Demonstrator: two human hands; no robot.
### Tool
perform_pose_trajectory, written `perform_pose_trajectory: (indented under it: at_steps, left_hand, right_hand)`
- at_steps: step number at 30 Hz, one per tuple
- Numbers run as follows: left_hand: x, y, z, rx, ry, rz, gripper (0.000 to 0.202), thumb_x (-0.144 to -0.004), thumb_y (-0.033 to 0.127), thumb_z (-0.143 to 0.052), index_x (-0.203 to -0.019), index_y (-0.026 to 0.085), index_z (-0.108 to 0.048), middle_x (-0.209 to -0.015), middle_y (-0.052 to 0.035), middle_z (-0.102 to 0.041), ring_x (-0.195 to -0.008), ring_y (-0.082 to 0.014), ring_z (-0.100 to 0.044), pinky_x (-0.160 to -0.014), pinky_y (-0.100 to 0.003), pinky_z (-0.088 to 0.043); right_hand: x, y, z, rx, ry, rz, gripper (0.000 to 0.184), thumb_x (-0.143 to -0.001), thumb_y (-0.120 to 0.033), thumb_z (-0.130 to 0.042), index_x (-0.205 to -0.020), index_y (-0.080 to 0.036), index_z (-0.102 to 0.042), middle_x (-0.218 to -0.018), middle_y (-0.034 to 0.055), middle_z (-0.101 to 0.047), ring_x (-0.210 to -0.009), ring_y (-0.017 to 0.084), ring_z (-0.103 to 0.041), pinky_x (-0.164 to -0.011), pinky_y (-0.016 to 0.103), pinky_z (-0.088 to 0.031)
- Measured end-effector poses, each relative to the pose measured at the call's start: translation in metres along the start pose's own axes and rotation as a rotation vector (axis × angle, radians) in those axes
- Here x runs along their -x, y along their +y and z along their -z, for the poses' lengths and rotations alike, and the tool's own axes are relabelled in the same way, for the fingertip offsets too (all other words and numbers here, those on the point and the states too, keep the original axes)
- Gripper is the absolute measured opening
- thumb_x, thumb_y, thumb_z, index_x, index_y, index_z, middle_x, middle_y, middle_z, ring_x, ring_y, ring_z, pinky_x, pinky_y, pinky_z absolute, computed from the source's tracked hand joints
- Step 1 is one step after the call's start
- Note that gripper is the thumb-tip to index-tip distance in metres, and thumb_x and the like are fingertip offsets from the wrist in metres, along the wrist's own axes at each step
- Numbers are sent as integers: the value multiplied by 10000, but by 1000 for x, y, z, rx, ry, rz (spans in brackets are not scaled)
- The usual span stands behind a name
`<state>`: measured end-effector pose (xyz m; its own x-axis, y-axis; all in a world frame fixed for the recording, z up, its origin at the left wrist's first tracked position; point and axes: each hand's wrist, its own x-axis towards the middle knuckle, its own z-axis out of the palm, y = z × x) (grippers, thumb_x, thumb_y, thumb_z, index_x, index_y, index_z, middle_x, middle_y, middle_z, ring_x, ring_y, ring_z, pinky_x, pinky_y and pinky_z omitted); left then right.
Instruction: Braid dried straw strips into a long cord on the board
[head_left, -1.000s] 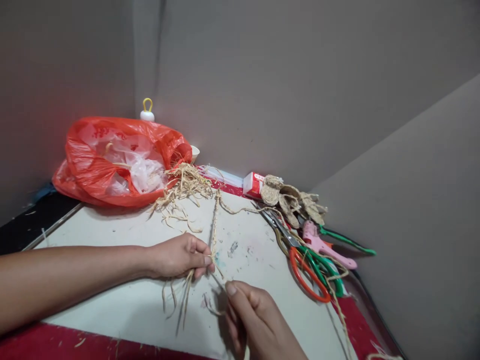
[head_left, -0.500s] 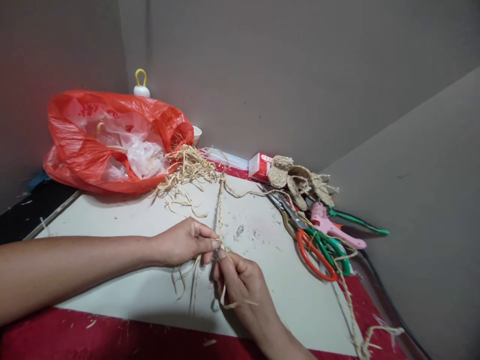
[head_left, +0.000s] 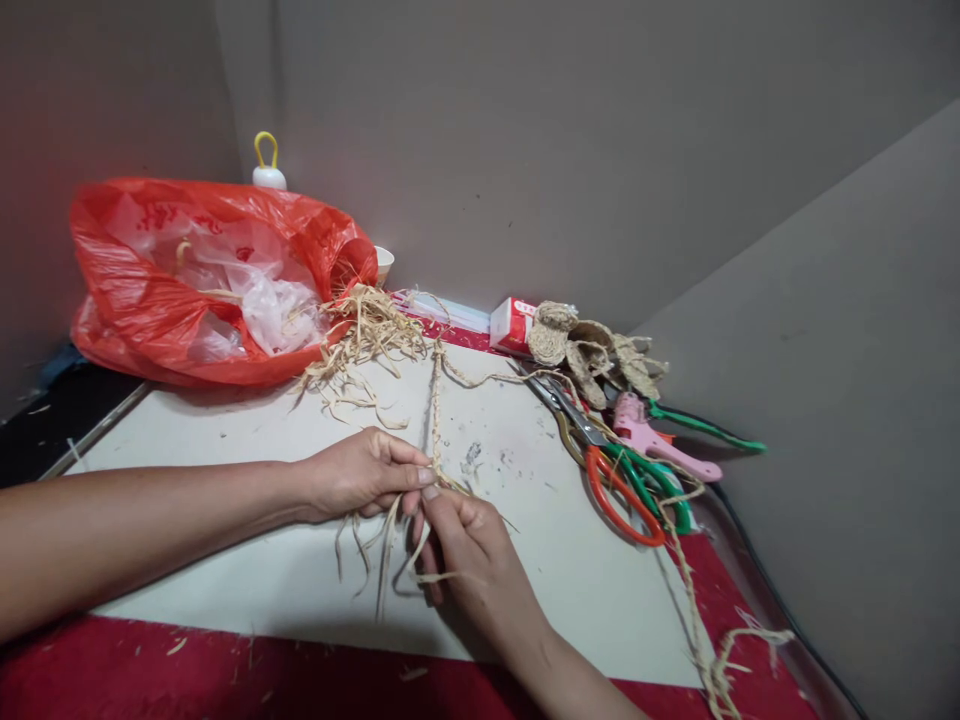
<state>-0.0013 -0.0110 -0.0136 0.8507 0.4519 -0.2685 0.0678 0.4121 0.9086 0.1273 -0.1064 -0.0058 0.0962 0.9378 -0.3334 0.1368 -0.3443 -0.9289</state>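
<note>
Left hand (head_left: 367, 475) pinches the near end of the straw braid (head_left: 436, 410) between thumb and fingers. Right hand (head_left: 476, 555) is right up against it, thumb and fingers closed on a straw strand (head_left: 420, 545); which strand of the plait it is, can't tell, the fingers cover it. Loose ends (head_left: 386, 545) hang below the left hand; a couple more poke out right, above the right hand.

Braid runs from the fingertips straight away to the far side of the white board (head_left: 585, 610). Thin cord (head_left: 480, 383) leads off right from its far end to the scissors (head_left: 592, 430).

Scissors lie at the board's right side, blades toward the far side, orange and green handles nearer. Pink glue gun (head_left: 637, 430) just right of them. Woven pieces (head_left: 551, 335) behind, next to a red and white box (head_left: 512, 325).

Far left: red plastic bag (head_left: 127, 320), mouth gaping, clear plastic inside, straw pile (head_left: 375, 325) at its right edge. Paper cup (head_left: 385, 262) partly hidden behind the bag. Red cloth (head_left: 262, 680) shows along the near edge.
</note>
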Motion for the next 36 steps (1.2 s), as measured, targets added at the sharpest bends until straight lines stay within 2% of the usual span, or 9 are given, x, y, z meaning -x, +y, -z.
perform_pose_trajectory:
  at_steps: [5,9,13,15,19,22,24,28,36]
  left_hand:
    - [-1,1,-1,-1,50,18,295,-777,407,-632,-707,132,-548,-487,62,-485,-357,-18,-275,-369,-201,-148]
    - [1,4,-3,-30,55,18,314,-778,416,-625,-688,125,-547,-497,56,-490,-369,-18,-281,-376,-198,-154]
    - [2,5,-4,-66,46,42,313,-789,416,-611,-693,123,-551,-524,53,-507,-364,-15,-251,-373,-203,-138]
    - [2,6,-5,-70,44,39,303,-791,416,-614,-713,129,-556,-470,78,-436,-364,-22,-236,-376,-205,-129]
    - [2,7,-7,-65,35,-14,325,-790,445,-619,-733,132,-553,-419,104,-324,-374,-30,-216,-388,-210,-127]
    - [2,7,-7,-74,16,-23,347,-792,469,-609,-744,128,-559,-419,107,-315,-369,-32,-203,-386,-218,-126]
    - [1,6,-5,-68,-8,-10,347,-794,472,-603,-756,131,-555,-476,80,-435,-365,-31,-220,-376,-223,-127]
    - [0,4,-2,-31,-57,2,309,-810,450,-580,-782,146,-535,-641,19,-600,-362,-27,-254,-359,-215,-135]
    - [1,2,-4,-82,46,16,278,-813,361,-565,-650,141,-518,-468,73,-449,-347,-21,-247,-373,-193,-146]
  right_hand:
    - [-3,5,-1,203,-6,92,491,-916,-473,-358,-526,-193,-459,-393,-31,-465,-386,94,-419,-439,205,-341]
    - [13,-9,18,397,-52,233,443,-889,-417,-443,-502,-203,-409,-456,-31,-421,-435,103,-380,-429,225,-294]
    - [31,-23,45,434,408,399,201,-839,-394,-554,-752,-224,-618,-601,7,-573,-526,155,-506,-491,250,-397]
    - [28,-21,50,458,466,481,220,-808,-380,-599,-966,-236,-645,-880,63,-675,-735,206,-607,-663,290,-473]
    - [3,-7,44,406,133,358,453,-841,-404,-550,-1231,-175,-557,-1155,129,-642,-1020,255,-601,-876,362,-462]
    - [-11,-3,40,324,-61,242,427,-898,-408,-477,-1229,-148,-547,-1025,108,-674,-930,223,-622,-821,333,-477]
    - [-14,-6,42,307,-159,264,331,-932,-387,-427,-1102,-165,-605,-892,59,-665,-825,184,-609,-769,297,-468]
    - [-15,-12,47,395,-259,322,335,-959,-367,-371,-818,-179,-609,-758,17,-594,-718,145,-533,-705,265,-420]
    - [-25,-8,47,254,-384,200,339,-904,-449,-464,-820,-158,-615,-643,-24,-501,-561,103,-392,-538,224,-334]
